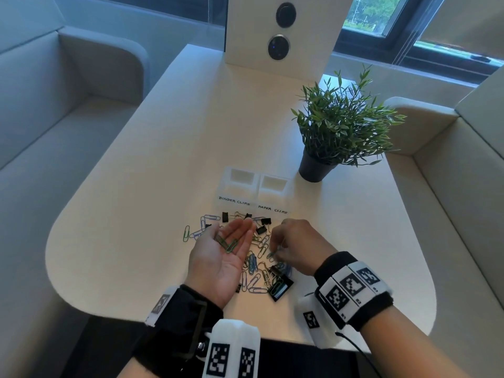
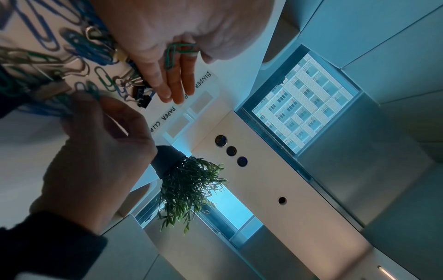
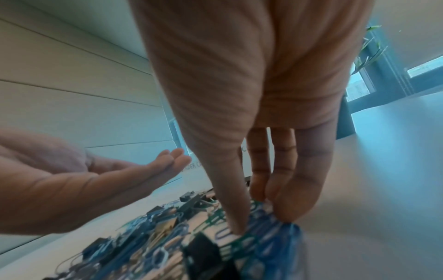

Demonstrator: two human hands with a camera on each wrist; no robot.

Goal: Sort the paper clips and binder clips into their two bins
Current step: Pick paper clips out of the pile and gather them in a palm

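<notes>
Near the table's [image 1: 114, 186] front edge, paper clips [image 1: 256, 264] heaped: light, springy, tangle-prone, best pinched singly by a loop; left hand [image 1: 222, 257] flat, cradling green clips [image 1: 227, 243]; right hand [image 1: 296, 245] fingertips pinching one.

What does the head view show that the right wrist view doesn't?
Head view only: both white bins with BINDER CLIPS and PAPER CLIPS labels, nothing visible inside them, the potted plant, and green paper clips lying in the upturned left hand. Right wrist only: close-up of right hand fingertips pressing into the pile. Both: the open left palm and the mixed pile on the table.
</notes>
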